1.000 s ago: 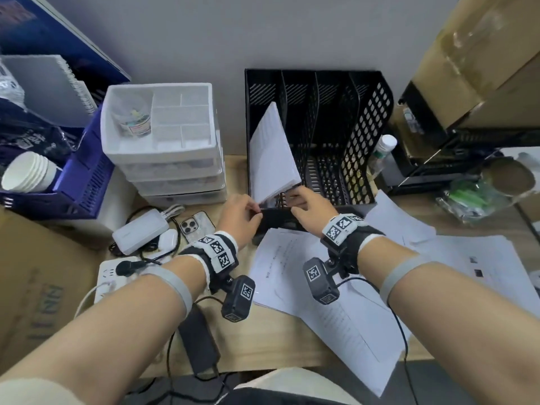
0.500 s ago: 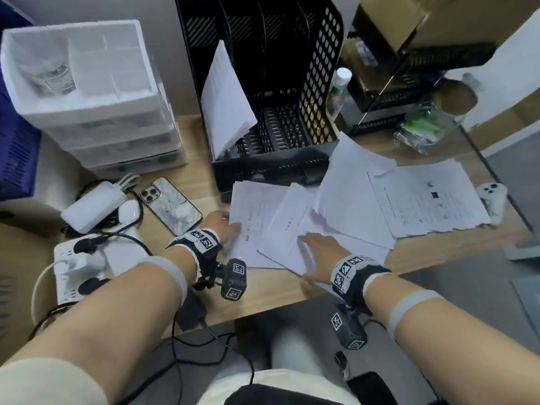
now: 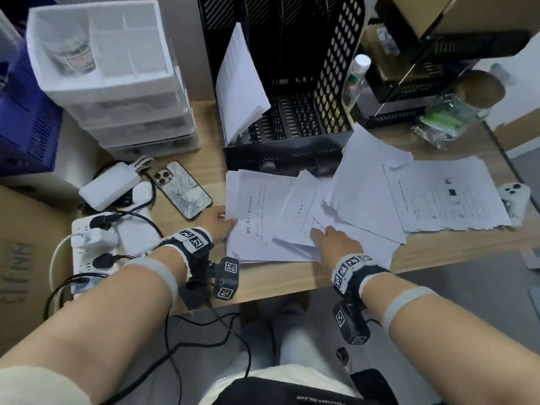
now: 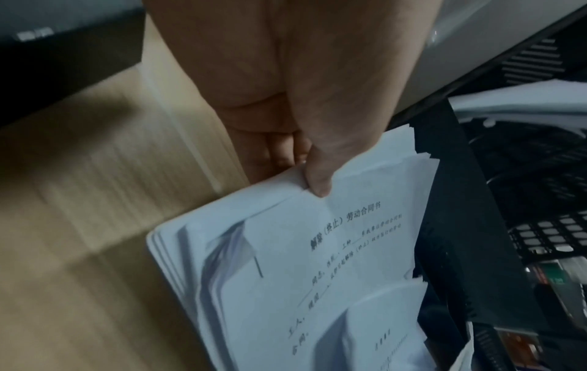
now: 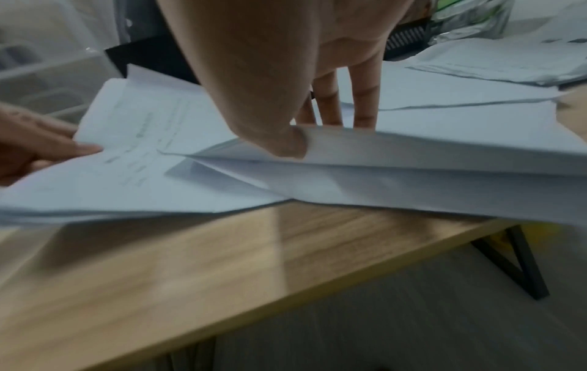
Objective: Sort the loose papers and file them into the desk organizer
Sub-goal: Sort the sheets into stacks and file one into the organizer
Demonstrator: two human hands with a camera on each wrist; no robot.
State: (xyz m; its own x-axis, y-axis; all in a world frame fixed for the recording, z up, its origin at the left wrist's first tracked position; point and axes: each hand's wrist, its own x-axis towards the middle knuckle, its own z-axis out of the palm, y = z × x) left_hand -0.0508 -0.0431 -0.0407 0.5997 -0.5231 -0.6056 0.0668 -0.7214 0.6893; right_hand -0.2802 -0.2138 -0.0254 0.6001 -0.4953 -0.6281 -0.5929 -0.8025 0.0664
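The black mesh desk organizer (image 3: 295, 83) stands at the back of the desk, with one white sheaf (image 3: 239, 89) leaning in its leftmost slot. Loose printed papers lie fanned in front of it. My left hand (image 3: 225, 222) pinches the left edge of the left paper stack (image 3: 257, 217), thumb on top (image 4: 317, 185) and fingers underneath. My right hand (image 3: 324, 232) holds the middle sheets (image 3: 301, 217); in the right wrist view its thumb (image 5: 292, 143) presses the raised paper edge (image 5: 413, 155) and its fingers (image 5: 365, 108) reach behind it. More sheets (image 3: 368, 182) and a separate stack (image 3: 444, 194) lie to the right.
A phone (image 3: 182, 188), power bank (image 3: 109, 185) and plugged power strip (image 3: 87, 238) sit left of the papers. White drawers (image 3: 111, 74) stand at the back left. A bottle (image 3: 355, 80) and green bag (image 3: 450, 121) are right of the organizer, a white controller (image 3: 514, 197) at the desk's right edge.
Both hands drew back from the organizer's front edge to the loose papers near the desk's front. They now grip paper edges, and the head view has tilted down.
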